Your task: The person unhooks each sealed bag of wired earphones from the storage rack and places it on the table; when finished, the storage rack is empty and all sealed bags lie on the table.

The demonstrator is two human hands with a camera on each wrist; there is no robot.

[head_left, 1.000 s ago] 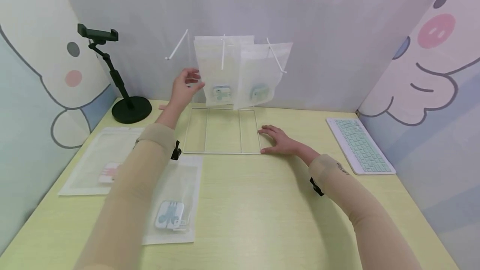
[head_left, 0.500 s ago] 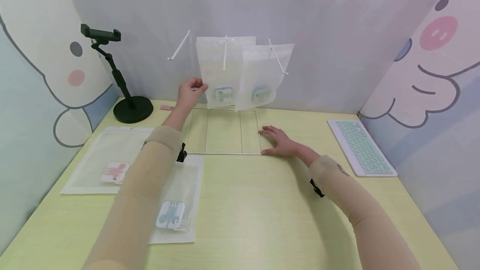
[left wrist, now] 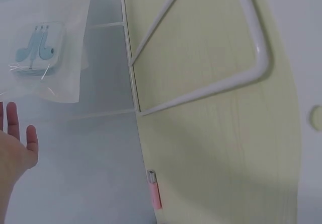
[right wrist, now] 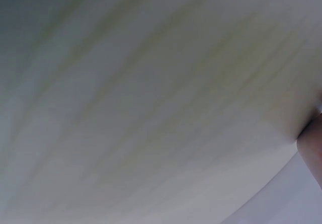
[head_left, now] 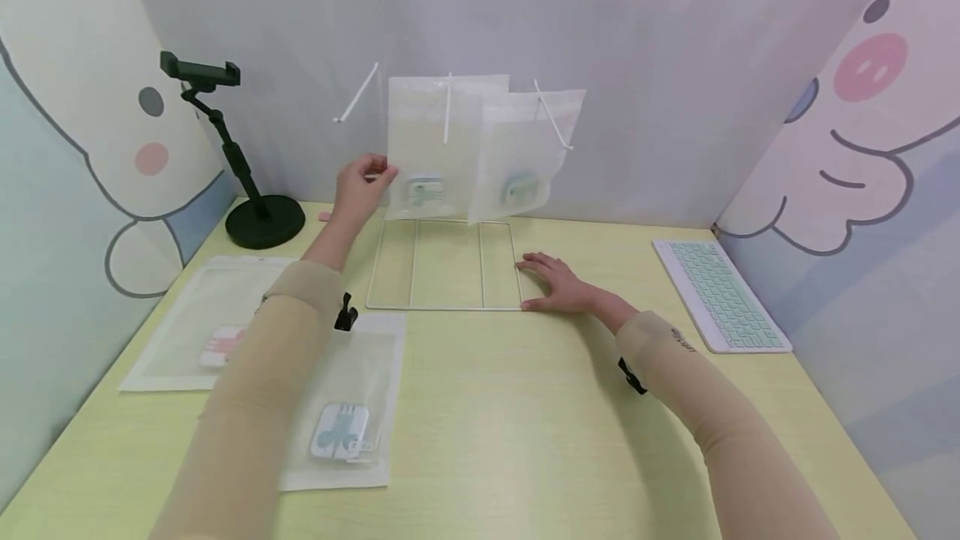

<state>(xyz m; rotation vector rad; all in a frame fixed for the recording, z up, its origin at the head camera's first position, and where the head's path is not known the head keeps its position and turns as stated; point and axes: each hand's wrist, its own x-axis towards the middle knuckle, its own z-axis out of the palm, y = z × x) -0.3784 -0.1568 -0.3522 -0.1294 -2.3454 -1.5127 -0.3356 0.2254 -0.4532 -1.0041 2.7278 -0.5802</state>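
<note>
In the head view my left hand point(head_left: 362, 190) pinches the lower left edge of a hanging clear-front zip bag point(head_left: 427, 136) between thumb and fingers. A cased pair of blue earphones point(left wrist: 39, 48) shows inside this bag in the left wrist view, where only some outer fingers appear at the left edge. The bag hangs from the middle prong of a white wire display rack point(head_left: 444, 307). Another bag point(head_left: 517, 148) hangs from the right prong. My right hand point(head_left: 558, 283) rests at the right side of the rack's base, fingers spread; the right wrist view barely shows it.
The rack's left prong point(head_left: 355, 94) carries nothing. Two more earphone bags lie at left, one with pink earphones point(head_left: 222, 346), the other blue point(head_left: 341, 432). A black phone stand point(head_left: 262, 222) stands behind them, a pink USB stick point(left wrist: 155, 191) near the wall, a keyboard point(head_left: 723, 294) at right.
My left hand lowered to the bag's edge and took hold of it, then moved slightly left, pulling the bag's lower part along. My right hand stayed on the rack base.
</note>
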